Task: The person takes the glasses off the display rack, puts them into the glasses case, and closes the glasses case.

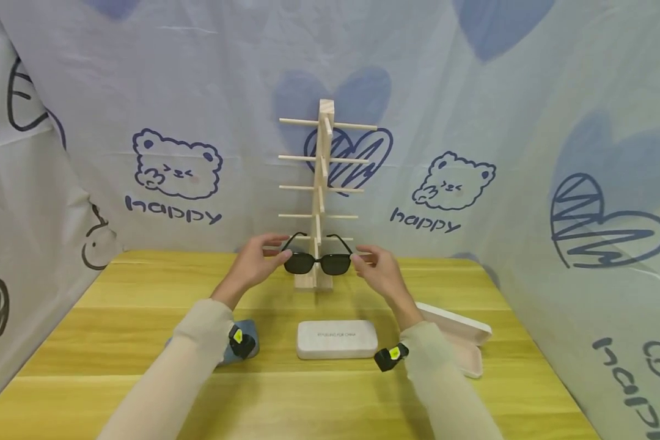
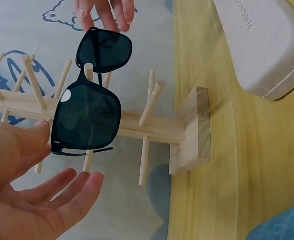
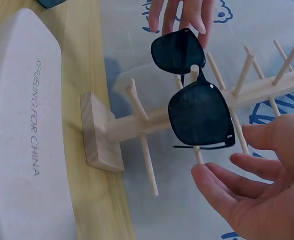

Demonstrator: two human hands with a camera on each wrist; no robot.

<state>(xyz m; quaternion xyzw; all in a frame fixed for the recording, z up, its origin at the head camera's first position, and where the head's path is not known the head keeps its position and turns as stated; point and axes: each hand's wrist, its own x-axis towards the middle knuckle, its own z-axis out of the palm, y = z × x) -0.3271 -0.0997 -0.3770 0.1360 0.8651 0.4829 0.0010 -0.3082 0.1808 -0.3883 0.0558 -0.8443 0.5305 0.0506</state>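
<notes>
Black sunglasses with dark lenses (image 1: 335, 264) sit low on a pale wooden display rack (image 1: 322, 146). A front peg meets their nose bridge, and another peg shows below them in both wrist views. My left hand (image 1: 257, 260) is at one end of the frame, its thumb close to the lens corner and its fingers spread. At the other end is my right hand (image 1: 382, 269), its thumb and fingers parted around the temple side without gripping it. Whether either thumb touches the frame, I cannot tell.
A closed white glasses case (image 1: 337, 340) with printed lettering lies in front of the rack. An opened white case (image 1: 462, 336) is partly behind the right forearm. Under the left wrist is a blue item (image 1: 249, 333). Patterned cloth (image 1: 176, 165) hangs behind the wooden table (image 1: 275, 397).
</notes>
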